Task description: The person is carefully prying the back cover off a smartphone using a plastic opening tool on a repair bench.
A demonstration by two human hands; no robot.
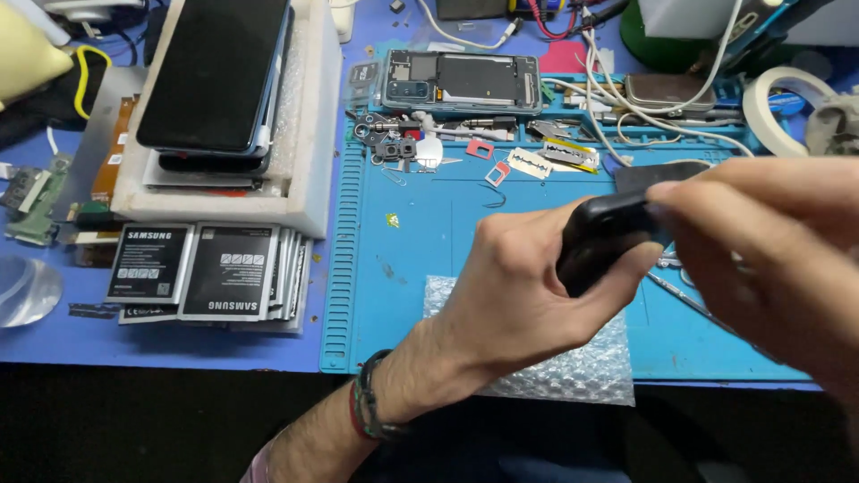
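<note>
My left hand and right hand both grasp a small black device above the blue mat on the worktop; bare mat lies left, my fingers hide its right end.

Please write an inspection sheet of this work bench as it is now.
Surface: blue repair mat on a blue table.
Job's things: black phone held above the mat; bubble wrap beneath.
Clutter: opened phone, batteries, stacked phones in a white tray, razor blade, tape roll.
Grippers: left hand grips the black phone; right hand pinches its top.
Cables: white cables at the back.
Surroundings: nothing seen.
</note>
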